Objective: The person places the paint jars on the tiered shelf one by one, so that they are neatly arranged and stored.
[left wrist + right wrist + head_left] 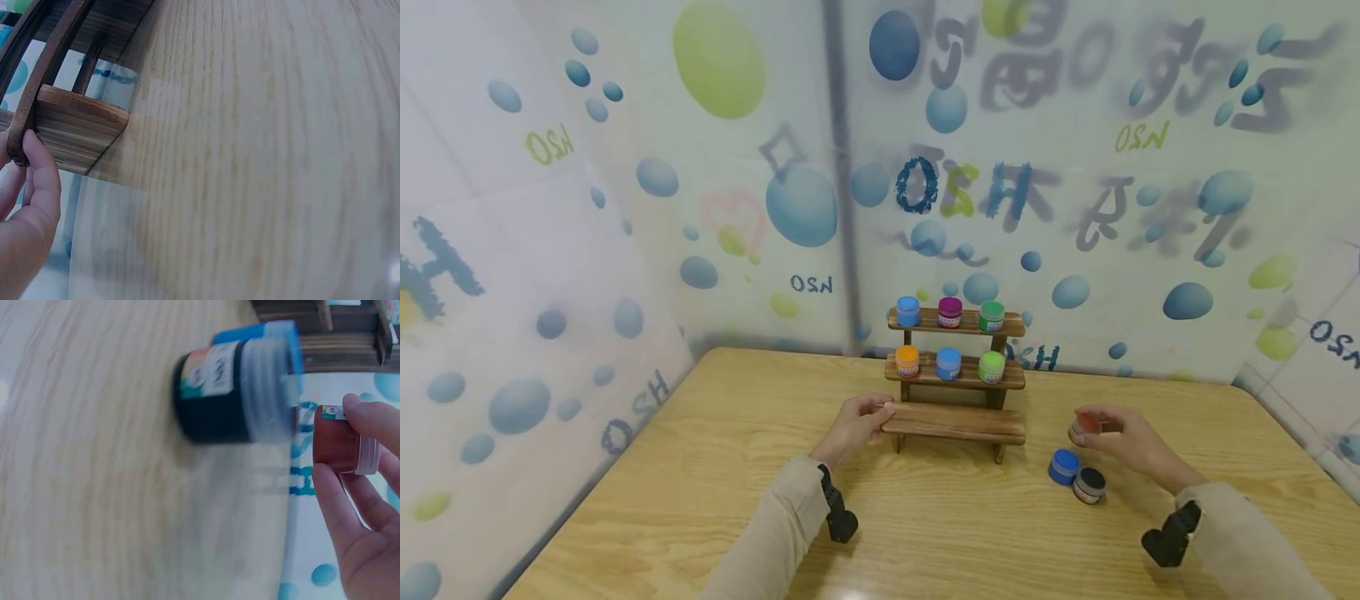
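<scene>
My left hand [856, 428] pinches the left end of the bottom tier of a brown wooden three-step stand [955, 421]; in the left wrist view, thumb and fingers grip the edge of that board [44, 81]. To the right of the stand, my right hand [1123, 437] holds a small red paint jar [1085, 425] just above the table. Seen from the right wrist, this red jar [336, 444] sits between thumb and fingers, its clear lid facing the palm. Below it stand a blue jar [1064, 467] and a black jar [1089, 485], side by side.
On the stand's top tier are a blue jar [907, 311], a purple jar [950, 312] and a green jar [992, 316]. The middle tier bears orange [907, 362], blue [948, 364] and light green [991, 367] jars. A printed curtain [775, 317] hangs behind the wooden table [737, 492].
</scene>
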`<control>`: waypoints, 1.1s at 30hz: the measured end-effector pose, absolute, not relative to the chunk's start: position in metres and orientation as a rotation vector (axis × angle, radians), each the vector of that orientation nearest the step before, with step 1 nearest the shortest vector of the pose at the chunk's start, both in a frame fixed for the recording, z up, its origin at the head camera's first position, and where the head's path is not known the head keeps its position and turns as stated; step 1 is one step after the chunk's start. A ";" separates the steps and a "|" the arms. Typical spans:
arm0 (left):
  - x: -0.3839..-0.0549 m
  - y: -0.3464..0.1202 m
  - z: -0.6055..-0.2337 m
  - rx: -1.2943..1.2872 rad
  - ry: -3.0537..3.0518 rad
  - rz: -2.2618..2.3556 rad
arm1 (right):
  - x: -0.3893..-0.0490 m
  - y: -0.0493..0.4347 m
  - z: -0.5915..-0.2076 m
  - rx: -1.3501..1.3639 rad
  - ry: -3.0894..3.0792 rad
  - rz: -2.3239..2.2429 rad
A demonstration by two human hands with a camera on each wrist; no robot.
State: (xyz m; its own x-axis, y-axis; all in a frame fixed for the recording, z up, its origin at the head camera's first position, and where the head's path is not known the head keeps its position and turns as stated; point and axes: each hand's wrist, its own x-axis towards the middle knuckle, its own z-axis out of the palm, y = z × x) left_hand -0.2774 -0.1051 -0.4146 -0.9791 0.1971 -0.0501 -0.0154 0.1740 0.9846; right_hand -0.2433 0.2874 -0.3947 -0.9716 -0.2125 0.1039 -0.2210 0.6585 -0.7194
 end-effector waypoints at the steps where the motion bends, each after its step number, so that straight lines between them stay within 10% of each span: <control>1: -0.277 -0.105 -0.415 0.175 2.272 1.913 | -0.243 0.285 -0.392 0.383 -2.844 1.233; 33: -0.264 -0.104 -0.396 0.183 2.234 1.903 | -0.243 0.189 -0.366 0.931 -2.690 1.280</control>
